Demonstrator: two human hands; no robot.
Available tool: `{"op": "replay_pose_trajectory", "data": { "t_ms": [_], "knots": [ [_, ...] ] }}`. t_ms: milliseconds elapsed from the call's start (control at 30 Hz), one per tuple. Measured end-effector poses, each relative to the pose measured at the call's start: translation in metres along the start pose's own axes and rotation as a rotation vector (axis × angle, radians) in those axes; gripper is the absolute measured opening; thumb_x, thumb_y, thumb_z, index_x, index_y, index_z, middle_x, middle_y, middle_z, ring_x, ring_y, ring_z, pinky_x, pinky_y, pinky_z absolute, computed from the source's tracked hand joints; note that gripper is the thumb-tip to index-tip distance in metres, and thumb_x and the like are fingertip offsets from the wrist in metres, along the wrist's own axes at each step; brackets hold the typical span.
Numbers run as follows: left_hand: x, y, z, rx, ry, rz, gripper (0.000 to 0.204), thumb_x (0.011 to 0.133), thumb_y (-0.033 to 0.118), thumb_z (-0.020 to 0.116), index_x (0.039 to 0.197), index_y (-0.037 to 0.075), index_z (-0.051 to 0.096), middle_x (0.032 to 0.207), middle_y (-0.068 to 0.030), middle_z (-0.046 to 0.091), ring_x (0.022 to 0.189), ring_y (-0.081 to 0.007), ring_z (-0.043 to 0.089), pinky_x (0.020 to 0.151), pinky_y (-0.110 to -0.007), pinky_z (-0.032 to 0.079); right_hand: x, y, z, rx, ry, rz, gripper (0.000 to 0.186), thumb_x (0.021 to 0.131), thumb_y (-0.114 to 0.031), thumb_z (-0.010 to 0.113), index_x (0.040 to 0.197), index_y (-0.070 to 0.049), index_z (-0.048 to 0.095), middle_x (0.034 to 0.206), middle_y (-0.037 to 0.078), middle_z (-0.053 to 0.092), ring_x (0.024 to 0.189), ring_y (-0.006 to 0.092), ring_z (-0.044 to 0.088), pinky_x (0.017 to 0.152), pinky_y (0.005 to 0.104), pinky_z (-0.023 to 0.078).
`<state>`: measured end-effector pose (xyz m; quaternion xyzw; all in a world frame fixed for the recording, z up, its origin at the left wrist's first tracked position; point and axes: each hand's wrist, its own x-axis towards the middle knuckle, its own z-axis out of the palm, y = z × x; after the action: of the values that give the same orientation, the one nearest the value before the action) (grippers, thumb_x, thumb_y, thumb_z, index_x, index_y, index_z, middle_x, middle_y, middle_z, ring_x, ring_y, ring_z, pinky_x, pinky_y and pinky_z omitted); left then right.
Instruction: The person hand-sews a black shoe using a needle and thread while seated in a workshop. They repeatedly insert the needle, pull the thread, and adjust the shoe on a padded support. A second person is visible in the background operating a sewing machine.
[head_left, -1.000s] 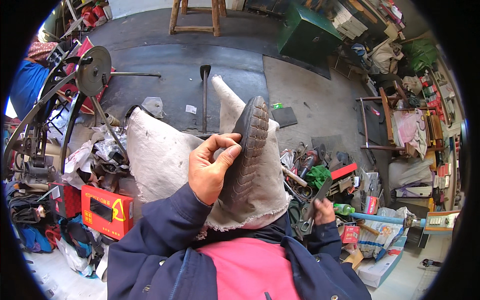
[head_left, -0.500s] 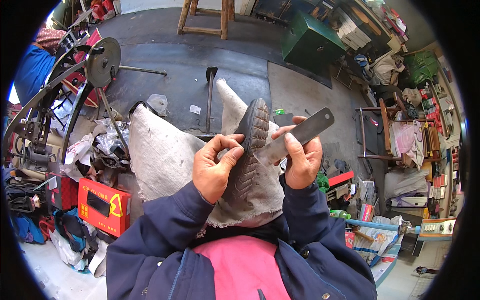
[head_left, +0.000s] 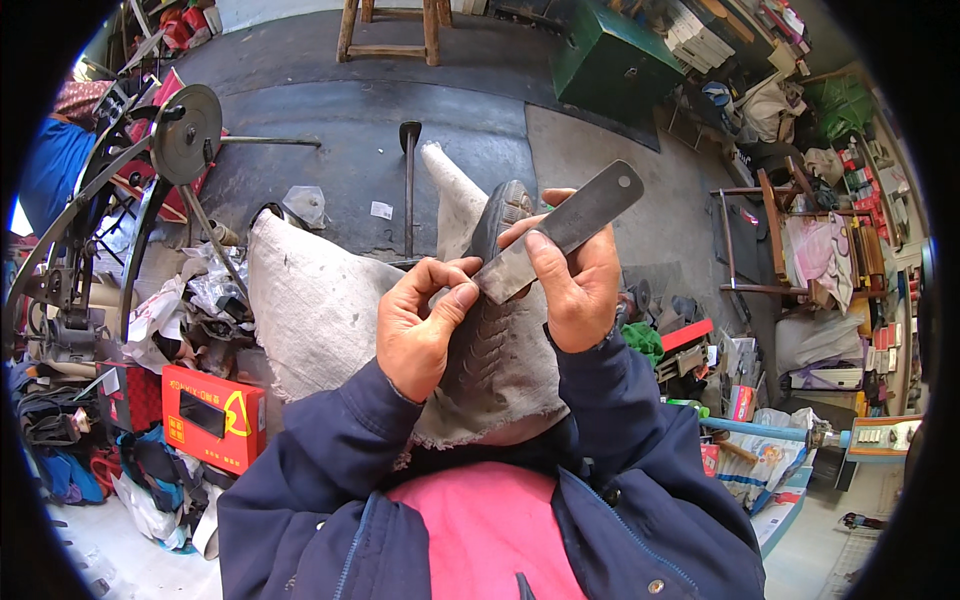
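A black shoe [head_left: 484,335], its ridged sole facing up, rests on the pale cloth [head_left: 315,300] over my lap. In my right hand [head_left: 582,280] is a flat steel blade [head_left: 560,232] with a round hole at its far end. The blade lies slantwise across the sole, its broad near end by my left fingertips. My left hand [head_left: 420,320] is closed in a pinch at the shoe's left edge; whatever is between thumb and forefinger is too small to make out. Blade and right fingers hide the sole's middle.
A metal post with a flat head [head_left: 409,180] stands beyond my knees. At left is a hand-cranked machine with a wheel [head_left: 187,133]; a phone [head_left: 202,412] lies on a red box [head_left: 215,435]. A wooden stool [head_left: 388,45] and green chest [head_left: 615,70] stand farther off.
The blade has moved left and nearer, now covering the sole's middle and almost meeting my left fingertips. My left hand keeps its pinch. The whole view has shifted slightly.
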<state>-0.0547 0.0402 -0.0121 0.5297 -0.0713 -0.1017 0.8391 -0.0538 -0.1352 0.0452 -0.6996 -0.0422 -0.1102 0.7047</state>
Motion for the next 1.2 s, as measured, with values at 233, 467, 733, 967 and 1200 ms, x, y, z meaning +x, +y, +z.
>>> {"op": "replay_pose_trajectory", "data": {
  "t_ms": [233,467,733,967,1200],
  "knots": [
    [0.0,0.0,0.001,-0.009,0.023,-0.017,0.005,0.101,0.005,0.067,0.103,0.0,0.067,0.126,-0.0204,0.07,0.12,-0.0174,0.061,0.106,-0.031,0.043,0.002,0.01,0.002,-0.129,0.033,-0.188,0.035,0.101,-0.001,0.057,0.135,0.003,0.047,0.102,0.012,0.073,0.096,0.0147,0.069,0.088,0.029,0.055],
    [0.0,-0.002,0.003,-0.007,0.006,-0.021,0.006,0.103,0.005,0.065,0.103,0.0,0.066,0.125,-0.0189,0.07,0.114,-0.0146,0.062,0.104,-0.029,0.045,0.007,-0.008,-0.013,-0.102,-0.111,0.029,0.039,0.101,-0.007,0.057,0.136,0.007,0.043,0.101,0.014,0.072,0.094,0.0156,0.067,0.093,0.031,0.051],
    [0.001,-0.007,0.001,-0.09,0.036,-0.075,0.004,0.105,0.009,0.062,0.102,0.007,0.064,0.125,-0.0154,0.072,0.1,-0.0115,0.067,0.08,-0.023,0.056,0.003,-0.007,-0.023,-0.081,-0.141,0.045,0.043,0.096,-0.006,0.056,0.136,0.01,0.047,0.09,0.009,0.068,0.085,0.0148,0.065,0.087,0.0287,0.05],
    [0.002,-0.002,0.0,-0.236,0.042,-0.109,0.003,0.107,0.012,0.059,0.105,0.01,0.06,0.128,-0.0169,0.07,0.109,-0.0147,0.068,0.082,-0.029,0.061,-0.03,0.015,-0.044,0.073,0.07,0.275,0.029,0.096,-0.013,0.059,0.121,0.001,0.061,0.079,0.009,0.064,0.069,0.0141,0.061,0.064,0.0263,0.049],
    [-0.006,0.021,0.036,-0.207,-0.273,-0.123,0.005,0.104,0.01,0.063,0.102,0.006,0.061,0.134,-0.018,0.068,0.122,-0.0185,0.062,0.107,-0.032,0.044,-0.072,0.031,-0.061,0.264,0.22,0.407,0.025,0.099,-0.013,0.052,0.12,-0.001,0.056,0.083,0.013,0.066,0.059,0.02,0.064,0.056,0.0304,0.052]
  ]
}}
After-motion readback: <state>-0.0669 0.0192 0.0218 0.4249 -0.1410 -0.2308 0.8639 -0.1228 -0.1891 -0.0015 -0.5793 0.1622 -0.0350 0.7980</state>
